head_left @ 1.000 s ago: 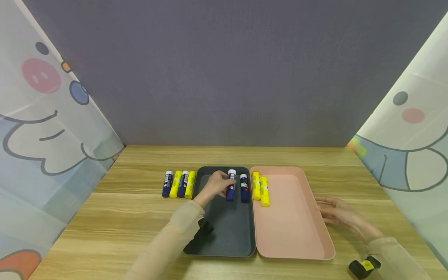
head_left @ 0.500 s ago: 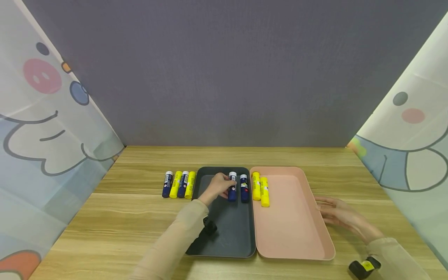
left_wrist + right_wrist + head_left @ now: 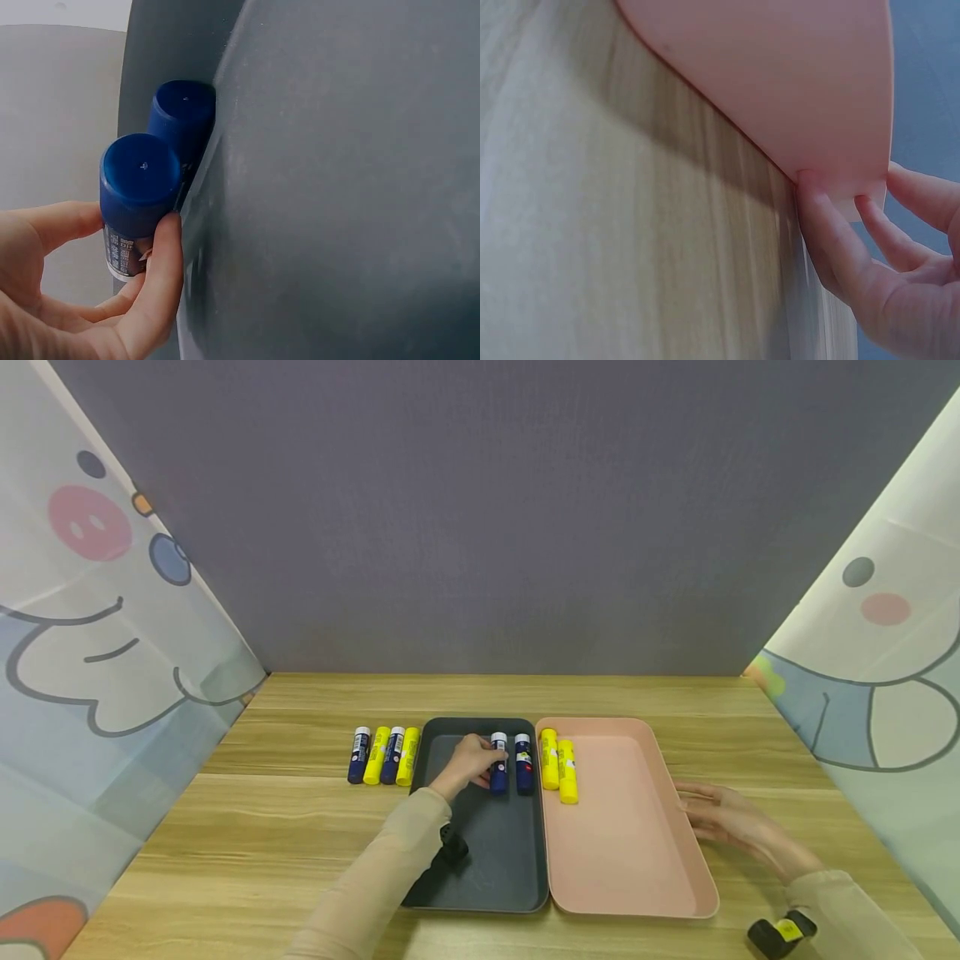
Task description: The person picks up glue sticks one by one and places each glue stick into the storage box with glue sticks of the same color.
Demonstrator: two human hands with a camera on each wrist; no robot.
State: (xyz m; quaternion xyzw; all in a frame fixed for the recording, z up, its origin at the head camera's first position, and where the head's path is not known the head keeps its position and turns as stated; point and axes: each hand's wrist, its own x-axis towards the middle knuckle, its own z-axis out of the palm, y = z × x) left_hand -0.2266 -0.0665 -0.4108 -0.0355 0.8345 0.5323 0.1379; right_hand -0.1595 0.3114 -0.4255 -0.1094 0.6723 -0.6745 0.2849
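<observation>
desk (image 3: 225, 860) carries pink tray (image 3: 622, 868), dark tray (image 3: 498, 877) just left of it; right hand (image 3: 723, 816) loose, touching pink tray's outer wall; left hand (image 3: 470, 762) pinches white-capped blue stick (image 3: 498, 779) in dark tray, beside second blue stick (image 3: 524, 767); row of four blue/yellow sticks (image 3: 391, 760) left of dark tray; two yellow sticks (image 3: 567, 772) in pink tray
</observation>
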